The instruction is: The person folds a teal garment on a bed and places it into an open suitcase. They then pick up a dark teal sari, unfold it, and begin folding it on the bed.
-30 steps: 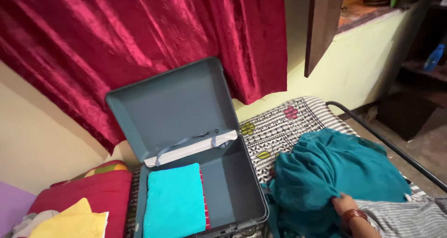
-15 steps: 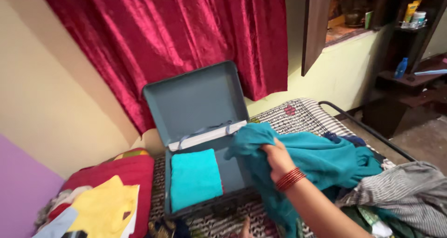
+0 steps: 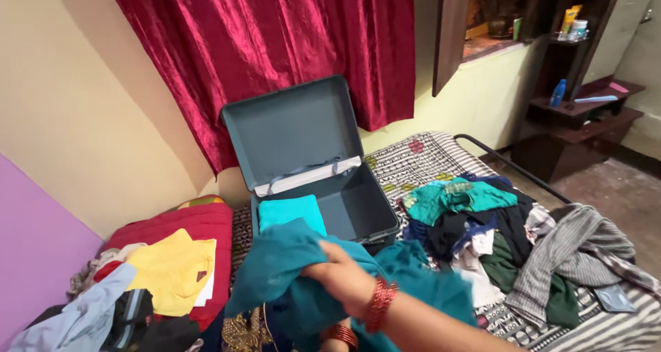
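- The fingers [image 3: 323,264] of the right hand [image 3: 344,280] are curled shut on a teal cloth [image 3: 289,283], which is bunched and held up over the near edge of the bed [image 3: 441,161].
- Red bangles [image 3: 379,304] are worn on the right wrist.
- The left hand [image 3: 335,344] is mostly hidden under the cloth; only a wrist with more bangles is seen at the bottom edge, and its grip cannot be told.
- A grey suitcase [image 3: 365,214] lies open on the bed just behind the cloth, its lid propped against a red curtain [image 3: 275,49].
- A folded turquoise piece [image 3: 290,211] lies flat in the left half of the suitcase.
- A heap of clothes [image 3: 482,235] is spread toward the right edge of the bed, with a green piece on top and a striped grey one beside it.
- At the left edge a red pillow [image 3: 200,231] carries a yellow garment [image 3: 172,269], with more clothes piled near the corner.
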